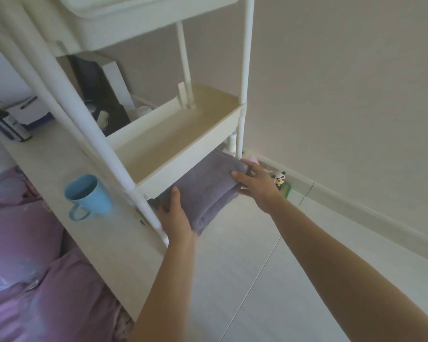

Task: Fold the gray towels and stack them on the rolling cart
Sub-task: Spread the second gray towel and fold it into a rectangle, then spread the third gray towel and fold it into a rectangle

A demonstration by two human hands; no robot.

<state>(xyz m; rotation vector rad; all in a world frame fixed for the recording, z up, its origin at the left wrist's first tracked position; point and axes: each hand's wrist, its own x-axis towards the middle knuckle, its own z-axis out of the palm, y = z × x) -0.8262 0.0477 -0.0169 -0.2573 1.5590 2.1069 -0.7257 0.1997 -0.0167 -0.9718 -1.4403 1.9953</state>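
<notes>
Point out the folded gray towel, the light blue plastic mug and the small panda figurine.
Folded gray towel [205,191]: head view, on its top face between the hands.
Light blue plastic mug [94,198]: head view, on its outer wall below the rim.
Small panda figurine [279,178]: head view, on its head.

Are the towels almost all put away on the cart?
Nearly, by the look of it. The folded gray towels already sit stacked under the middle tray of the white plastic rolling cart. Right now the left hand holds the stack's near end and the right hand its far side, as if sliding it in. I see no other towels waiting, though the view is limited.
</notes>
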